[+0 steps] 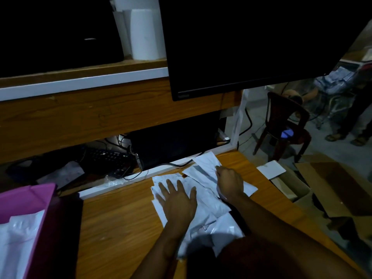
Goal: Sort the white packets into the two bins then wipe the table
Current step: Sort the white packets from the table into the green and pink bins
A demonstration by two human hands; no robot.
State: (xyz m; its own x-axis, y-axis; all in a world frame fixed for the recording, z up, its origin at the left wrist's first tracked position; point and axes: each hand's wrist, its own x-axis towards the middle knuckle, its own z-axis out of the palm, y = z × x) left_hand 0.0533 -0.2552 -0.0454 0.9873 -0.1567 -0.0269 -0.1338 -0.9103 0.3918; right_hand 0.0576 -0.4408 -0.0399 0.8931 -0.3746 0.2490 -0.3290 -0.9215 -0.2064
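Observation:
A loose pile of white packets [209, 206] lies on the wooden table [120, 228]. My left hand [177, 200] rests flat on the left part of the pile with fingers spread. My right hand [229, 181] has its fingers curled and pinches the edge of a white packet [207, 162] at the far side of the pile. A pink bin [30, 200] at the lower left holds white packets. To the right, below the table edge, stands a cardboard box [289, 184] with a white packet [271, 169] in it.
A dark monitor [251, 47] hangs over the table's far side. Behind the table edge sit a keyboard [108, 158], cables and a dark computer case [173, 146]. A red plastic chair [285, 125] and a standing person [354, 109] are on the floor at the right.

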